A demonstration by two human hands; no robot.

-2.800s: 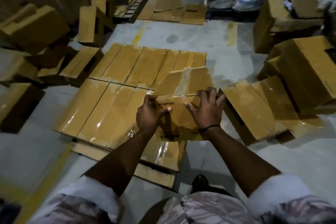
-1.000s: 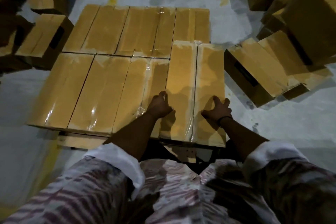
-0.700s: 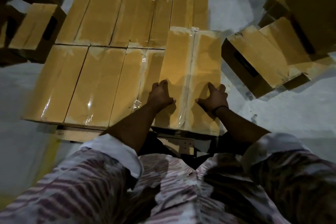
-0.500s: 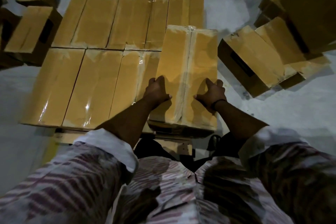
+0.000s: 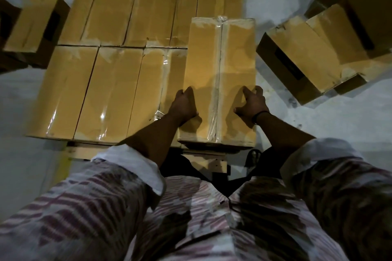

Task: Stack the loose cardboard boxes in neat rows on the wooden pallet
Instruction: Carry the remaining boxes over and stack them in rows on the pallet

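Head view: long tan carton point(image 5: 220, 65), lengthwise away from the person, at the right end of the near row on the wooden pallet point(image 5: 84, 151). Top flaps meet at a centre seam under a strip of clear glossy tape, which wrinkles at the far end. Its top looks higher than the stacked boxes point(image 5: 110, 89) beside it, and its far end runs past the gap between the two rows; can't tell if it's fully seated. Left hand point(image 5: 184, 106) grips the carton's left edge, fingers curled down the side, thumb on top. Right hand point(image 5: 251, 105) grips the right edge, fingers hooked over it, thumb on the top face. The stacked boxes form two rows, tape glare on the near ones. Loose boxes point(image 5: 297, 57) lie tilted on the grey floor point(image 5: 318, 121) to the right, more at far left.
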